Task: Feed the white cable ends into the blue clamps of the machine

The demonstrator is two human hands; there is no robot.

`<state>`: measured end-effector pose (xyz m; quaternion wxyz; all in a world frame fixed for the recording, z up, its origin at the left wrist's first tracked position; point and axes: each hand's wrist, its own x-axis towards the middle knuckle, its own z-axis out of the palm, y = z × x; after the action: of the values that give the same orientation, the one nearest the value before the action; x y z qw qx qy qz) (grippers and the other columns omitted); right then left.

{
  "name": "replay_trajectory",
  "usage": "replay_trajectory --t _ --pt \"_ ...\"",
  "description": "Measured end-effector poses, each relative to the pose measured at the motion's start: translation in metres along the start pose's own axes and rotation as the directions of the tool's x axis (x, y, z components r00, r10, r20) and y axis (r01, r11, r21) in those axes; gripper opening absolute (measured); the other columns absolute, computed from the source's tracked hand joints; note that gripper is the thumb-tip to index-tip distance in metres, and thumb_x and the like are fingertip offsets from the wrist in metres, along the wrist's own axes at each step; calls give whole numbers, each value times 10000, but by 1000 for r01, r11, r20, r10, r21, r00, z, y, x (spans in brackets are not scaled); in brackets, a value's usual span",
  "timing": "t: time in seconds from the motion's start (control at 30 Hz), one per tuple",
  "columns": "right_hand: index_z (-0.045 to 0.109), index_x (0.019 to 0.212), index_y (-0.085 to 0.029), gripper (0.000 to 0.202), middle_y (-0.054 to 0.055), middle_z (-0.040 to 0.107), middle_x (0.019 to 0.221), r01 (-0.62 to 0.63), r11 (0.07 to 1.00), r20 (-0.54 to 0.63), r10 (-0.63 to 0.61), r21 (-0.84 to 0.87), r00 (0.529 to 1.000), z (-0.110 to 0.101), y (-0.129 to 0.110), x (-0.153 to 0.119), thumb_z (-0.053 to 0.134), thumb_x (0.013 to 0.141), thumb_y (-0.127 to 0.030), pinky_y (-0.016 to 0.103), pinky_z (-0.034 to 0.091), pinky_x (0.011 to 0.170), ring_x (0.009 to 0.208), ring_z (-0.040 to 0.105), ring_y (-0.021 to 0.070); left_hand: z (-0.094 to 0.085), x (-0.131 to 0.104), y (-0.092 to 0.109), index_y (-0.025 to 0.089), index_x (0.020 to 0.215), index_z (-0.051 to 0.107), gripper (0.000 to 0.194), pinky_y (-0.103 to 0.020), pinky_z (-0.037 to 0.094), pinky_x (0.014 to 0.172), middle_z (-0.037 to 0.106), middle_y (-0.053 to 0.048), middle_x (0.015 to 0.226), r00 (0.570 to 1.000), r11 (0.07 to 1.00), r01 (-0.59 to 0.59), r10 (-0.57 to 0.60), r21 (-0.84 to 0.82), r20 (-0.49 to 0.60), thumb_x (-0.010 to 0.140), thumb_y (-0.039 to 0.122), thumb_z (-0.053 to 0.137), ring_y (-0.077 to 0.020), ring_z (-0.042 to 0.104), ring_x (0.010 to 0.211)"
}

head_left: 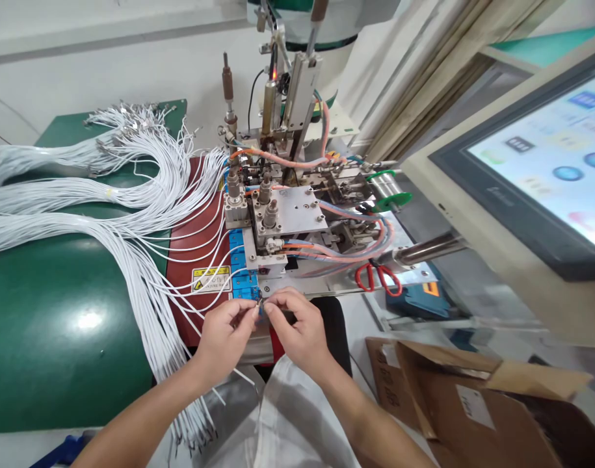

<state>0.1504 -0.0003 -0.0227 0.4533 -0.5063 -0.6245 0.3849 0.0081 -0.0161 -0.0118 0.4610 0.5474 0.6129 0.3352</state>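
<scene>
My left hand (225, 333) is closed in a pinch, thumb against forefinger, on what looks like the end of a white cable (259, 304) with a small metallic tip. Facing it, my right hand (300, 325) pinches at the same tip; the exact part between its fingers is too small to make out. Both hands are at the near end of a row of blue clamp blocks (243, 284), which hold several white cables side by side. Beside my left forearm hangs a thick bundle of white cables (136, 292), its lower ends loose.
A bench machine (297, 211) with pneumatic hoses and a green solder wire spool (387, 190) stands ahead. Red-handled scissors (379, 278) lie right of it. A touchscreen (545, 149) juts in at right, above an open cardboard box (473, 396). The green table (58, 325) is at left.
</scene>
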Motion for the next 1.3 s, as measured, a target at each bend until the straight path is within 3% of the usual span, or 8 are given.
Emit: replay_trajectory --t 0.13,0.33,0.53,0.63,0.87,1.0,1.3 --pt "599 677 -186 122 17 577 678 -46 998 -60 48 47 997 5 1 -3 530 776 -177 254 453 610 632 551 133 1 1 1 138 809 616 194 -218 482 573 631 -18 702 995 986 94 -96 -138 -4 774 318 553 -114 576 585" --pt "616 693 -193 89 28 601 701 -3 999 -77 5 33 997 8 -2 -3 557 759 -181 264 474 614 648 573 141 3 2 -6 146 785 624 165 -209 458 569 618 -12 674 1000 997 27 -28 -68 -4 788 281 528 -111 555 588" --pt "596 677 -196 101 25 605 687 45 994 36 -42 -95 998 2 -3 2 539 755 -164 263 459 615 647 566 145 1 2 -10 161 781 633 141 -216 471 599 633 -20 710 999 998 -49 49 40 3 788 244 519 -132 585 659" --pt "581 683 -195 97 27 587 689 108 983 79 -97 -149 992 0 -4 4 522 753 -163 272 442 620 660 549 152 2 1 -9 164 782 619 135 -220 477 624 627 -16 723 999 999 -46 46 15 10 798 241 509 -127 578 668" --pt "569 695 -190 118 31 569 692 129 990 -49 -133 -64 990 10 1 -3 498 786 -164 292 441 653 666 530 150 5 -1 -11 151 788 576 165 -221 484 619 606 -15 725 1000 988 22 -25 -155 -17 812 301 510 -118 569 644" --pt "576 681 -191 124 33 565 679 135 988 -50 -140 -78 989 11 4 -5 507 782 -172 299 444 639 662 530 155 5 0 -8 144 788 563 176 -211 478 599 596 -7 709 997 967 70 -72 -243 1 803 317 533 -105 558 616" --pt "604 675 -182 93 27 600 687 58 998 -71 -58 -1 996 11 -1 0 553 748 -152 264 470 612 643 566 136 6 0 -11 145 790 587 157 -218 469 619 599 -18 732 998 972 64 -58 -225 32 804 284 517 -116 549 651"
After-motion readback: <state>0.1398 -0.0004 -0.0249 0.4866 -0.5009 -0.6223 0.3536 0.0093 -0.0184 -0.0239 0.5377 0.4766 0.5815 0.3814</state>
